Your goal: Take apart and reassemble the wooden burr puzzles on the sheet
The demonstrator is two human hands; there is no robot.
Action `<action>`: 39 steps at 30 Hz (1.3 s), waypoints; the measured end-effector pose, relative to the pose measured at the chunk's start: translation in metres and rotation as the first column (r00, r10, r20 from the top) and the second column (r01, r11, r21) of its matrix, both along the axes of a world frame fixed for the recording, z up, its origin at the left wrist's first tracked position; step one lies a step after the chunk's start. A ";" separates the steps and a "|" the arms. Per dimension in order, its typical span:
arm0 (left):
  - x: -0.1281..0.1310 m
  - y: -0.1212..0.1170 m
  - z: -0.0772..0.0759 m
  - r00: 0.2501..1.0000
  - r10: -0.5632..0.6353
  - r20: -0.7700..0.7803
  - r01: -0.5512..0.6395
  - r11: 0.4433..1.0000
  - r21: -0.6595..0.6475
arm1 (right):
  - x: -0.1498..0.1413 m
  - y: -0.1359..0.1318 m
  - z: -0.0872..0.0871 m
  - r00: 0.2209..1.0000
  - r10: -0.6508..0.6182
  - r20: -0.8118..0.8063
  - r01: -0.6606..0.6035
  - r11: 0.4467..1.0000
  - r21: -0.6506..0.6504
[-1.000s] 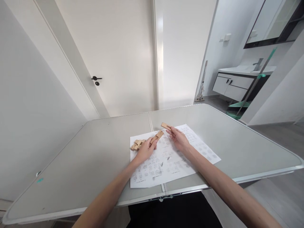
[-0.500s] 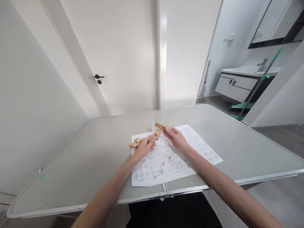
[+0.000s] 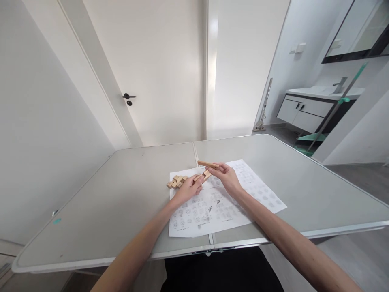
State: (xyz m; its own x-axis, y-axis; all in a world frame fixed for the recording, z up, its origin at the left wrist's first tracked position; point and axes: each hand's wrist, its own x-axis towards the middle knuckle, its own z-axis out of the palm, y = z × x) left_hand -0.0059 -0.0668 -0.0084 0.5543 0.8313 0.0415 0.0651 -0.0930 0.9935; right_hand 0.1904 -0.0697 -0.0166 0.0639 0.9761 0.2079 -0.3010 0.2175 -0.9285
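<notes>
My left hand (image 3: 191,189) is closed around a notched wooden puzzle piece (image 3: 207,174), whose far end sticks out toward my other hand. Between thumb and fingers, my right hand (image 3: 226,177) grips a second wooden puzzle piece (image 3: 204,164), a long bar pointing left. The two pieces are close together; whether they touch is hard to see. Several more wooden puzzle pieces (image 3: 176,181) lie in a cluster left of my left hand, partly hidden by it. Below both hands is a printed sheet (image 3: 194,223) with rows of small diagrams.
A grey folding table (image 3: 127,194) with a metal rim and a centre seam bears everything. Beyond it stands a white door (image 3: 158,61) with a black handle (image 3: 129,96). At the right are a sink cabinet (image 3: 304,109), a mop (image 3: 265,109) and a green-handled broom (image 3: 340,101).
The bar in my right hand has turned to lie flatter. My left hand has shifted slightly right, uncovering more of the cluster. The whole view has moved a little.
</notes>
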 end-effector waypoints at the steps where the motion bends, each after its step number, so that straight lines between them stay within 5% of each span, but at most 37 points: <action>1: 0.000 0.000 0.000 1.000 0.001 -0.009 -0.001 1.000 0.002 | 0.000 0.000 -0.001 1.000 -0.014 0.004 0.014 1.000 -0.005; 15: -0.002 -0.008 0.008 0.952 0.115 -0.285 -0.077 0.987 0.142 | 0.006 0.009 -0.006 0.990 -0.083 -0.115 0.078 0.996 -0.041; 21: -0.001 -0.008 0.007 0.982 0.062 -0.180 -0.053 0.997 0.051 | 0.004 0.008 -0.004 0.989 -0.059 -0.135 0.057 0.998 -0.023; 39: 0.000 -0.008 0.005 0.982 0.160 0.104 -0.142 0.976 -0.165 | 0.001 0.005 0.002 0.980 0.009 -0.200 -0.007 1.000 0.008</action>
State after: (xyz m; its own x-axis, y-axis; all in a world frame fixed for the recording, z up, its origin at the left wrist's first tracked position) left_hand -0.0057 -0.0747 -0.0035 0.4206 0.9064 -0.0387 -0.0502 0.0659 0.9966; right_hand 0.1912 -0.0651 -0.0146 0.0971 0.9752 0.1989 -0.4821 0.2209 -0.8478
